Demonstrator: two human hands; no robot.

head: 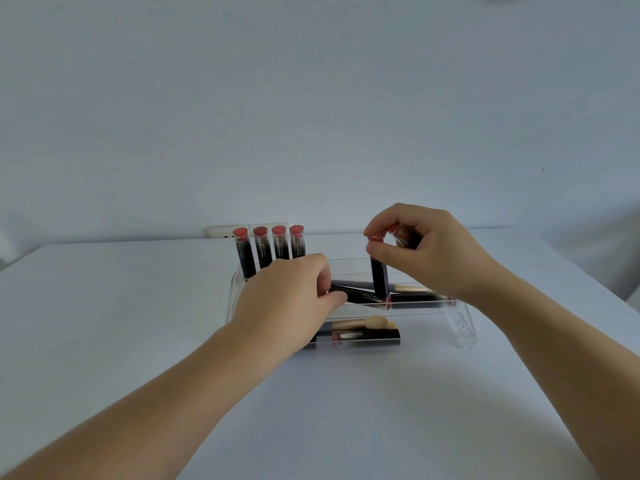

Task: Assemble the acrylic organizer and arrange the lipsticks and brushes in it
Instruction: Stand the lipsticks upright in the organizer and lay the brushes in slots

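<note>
A clear acrylic organizer (pixel 464 323) stands on the white table. Several black lipsticks (pixel 260 247) with red tops stand upright in its back left row. My left hand (pixel 294 292) grips a black lipstick (pixel 360 295) that lies flat on the organizer's middle tier. My right hand (pixel 415 244) pinches the top of an upright black lipstick (pixel 379 277) over that tier. A brush with a pale wooden handle (pixel 410 289) lies behind it. On the lower front tier lie a brush with a beige head (pixel 375 322) and another lipstick (pixel 367 337).
The white table (pixel 346 410) spreads wide in front of the organizer. A pale wall (pixel 311 98) rises right behind it, with a white socket strip (pixel 218 232) at the table's back edge.
</note>
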